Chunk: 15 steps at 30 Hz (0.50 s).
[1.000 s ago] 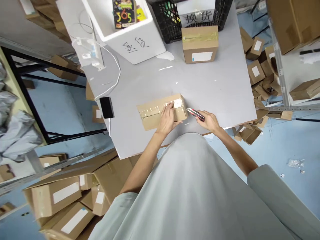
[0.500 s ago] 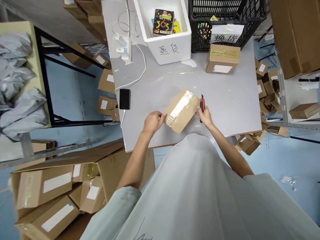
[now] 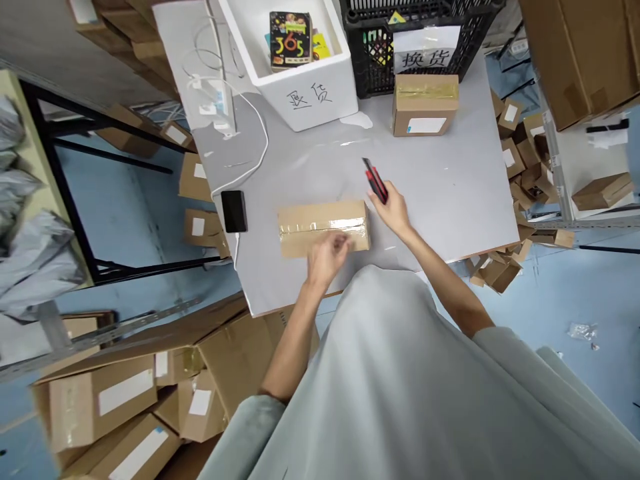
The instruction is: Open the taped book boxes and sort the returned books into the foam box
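Observation:
A taped brown cardboard box (image 3: 320,225) lies lengthwise on the grey table (image 3: 450,193), near its front edge. My left hand (image 3: 327,257) rests with curled fingers against the box's near side. My right hand (image 3: 395,210) is just right of the box and grips a red and black utility knife (image 3: 375,180), which points up and away over the table.
A black phone (image 3: 234,211) on a white cable lies left of the box. At the back stand a white foam bin (image 3: 300,67) with books, a black crate (image 3: 415,40) and a second taped box (image 3: 424,103). Many cardboard boxes (image 3: 125,400) litter the floor on both sides.
The box has turned from a diagonal to lie level across the table. My left hand moved from its left end to its near side. My right hand lifted the knife up and away.

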Each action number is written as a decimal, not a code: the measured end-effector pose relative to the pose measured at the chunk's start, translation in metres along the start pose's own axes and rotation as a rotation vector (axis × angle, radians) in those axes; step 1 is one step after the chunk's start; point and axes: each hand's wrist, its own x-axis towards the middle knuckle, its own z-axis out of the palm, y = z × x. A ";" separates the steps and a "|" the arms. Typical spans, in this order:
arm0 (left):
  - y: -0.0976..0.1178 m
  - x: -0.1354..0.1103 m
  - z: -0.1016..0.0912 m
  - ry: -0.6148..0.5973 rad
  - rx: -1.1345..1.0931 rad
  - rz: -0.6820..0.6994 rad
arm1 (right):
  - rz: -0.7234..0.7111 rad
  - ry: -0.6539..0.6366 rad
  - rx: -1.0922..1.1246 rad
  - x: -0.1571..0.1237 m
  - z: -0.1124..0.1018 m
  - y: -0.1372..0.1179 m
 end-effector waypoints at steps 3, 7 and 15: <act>-0.002 0.039 -0.012 0.026 0.167 0.227 | 0.156 -0.019 -0.036 -0.050 -0.029 0.036; -0.006 0.081 -0.015 -0.126 0.311 0.364 | 0.242 -0.102 -0.065 -0.097 -0.029 0.062; -0.012 0.093 -0.003 -0.101 0.381 0.359 | 0.084 -0.215 -0.132 -0.099 -0.009 0.048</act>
